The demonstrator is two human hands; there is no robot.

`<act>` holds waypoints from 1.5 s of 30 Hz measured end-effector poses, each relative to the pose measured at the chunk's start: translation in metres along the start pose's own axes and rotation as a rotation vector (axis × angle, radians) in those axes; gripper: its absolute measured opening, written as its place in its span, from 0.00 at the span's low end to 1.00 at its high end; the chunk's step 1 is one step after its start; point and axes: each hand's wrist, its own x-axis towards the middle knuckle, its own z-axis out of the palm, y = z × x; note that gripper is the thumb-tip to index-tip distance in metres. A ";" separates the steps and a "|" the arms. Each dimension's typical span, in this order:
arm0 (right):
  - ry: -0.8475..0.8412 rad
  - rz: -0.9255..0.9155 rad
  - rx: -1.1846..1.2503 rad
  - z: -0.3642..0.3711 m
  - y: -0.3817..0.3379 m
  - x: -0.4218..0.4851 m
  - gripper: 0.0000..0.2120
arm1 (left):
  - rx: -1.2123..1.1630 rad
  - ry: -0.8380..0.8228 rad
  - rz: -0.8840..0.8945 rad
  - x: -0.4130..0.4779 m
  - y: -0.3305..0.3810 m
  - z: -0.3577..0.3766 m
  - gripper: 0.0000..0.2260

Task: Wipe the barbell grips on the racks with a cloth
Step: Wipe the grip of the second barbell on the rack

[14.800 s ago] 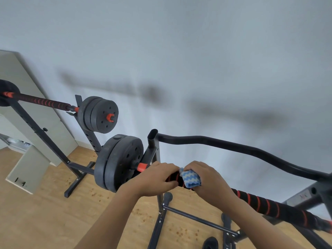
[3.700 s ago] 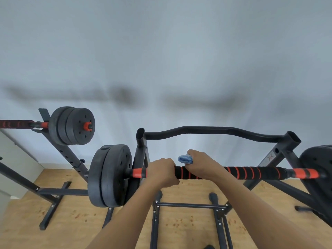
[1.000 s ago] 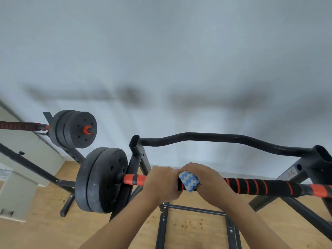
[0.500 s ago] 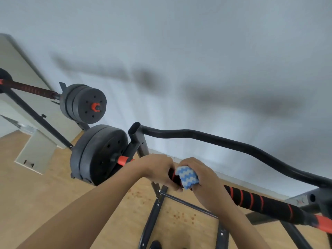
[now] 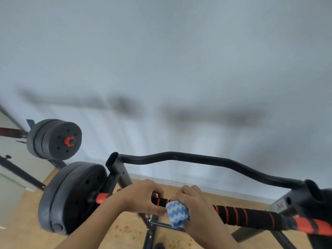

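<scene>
left hand: left hand (image 5: 143,199) clenched round the black foam barbell grip with red rings (image 5: 242,213), near its left end, steadying it.
right hand: right hand (image 5: 195,203) grasps the bar through the blue-and-white zigzag cloth (image 5: 177,213); cloth bunched, tail hanging below the bar.
bar location: lies across the black steel rack (image 5: 116,169), sloping down to the right in view; black weight plates (image 5: 71,196) just left of the left hand.
handling (judgement): foam is soft and grippy, cloth will drag, so wrap and twist rather than slide flat. Loaded bar looks heavy, should not roll much. Cloth is light and limp, keep it balled in the palm.
room: long open stretch of grip to the right, up to the red sleeve (image 5: 312,226). Leftward blocked by the left hand and rack upright.
overhead: curved black crossbar (image 5: 206,161) sits behind and above, well apart from the knuckles.
other: second barbell with black plates (image 5: 55,139) on another rack, far left, not yet reached.
</scene>
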 end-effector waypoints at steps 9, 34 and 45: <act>-0.009 -0.010 0.001 -0.003 -0.001 0.006 0.20 | 0.015 -0.061 0.027 0.005 -0.006 -0.005 0.19; 0.010 0.080 -0.096 0.010 0.000 0.021 0.22 | 0.020 -0.051 0.075 0.011 -0.018 -0.001 0.17; -0.035 0.103 -0.115 0.013 -0.007 0.019 0.18 | 0.230 0.145 0.162 0.004 -0.017 0.011 0.22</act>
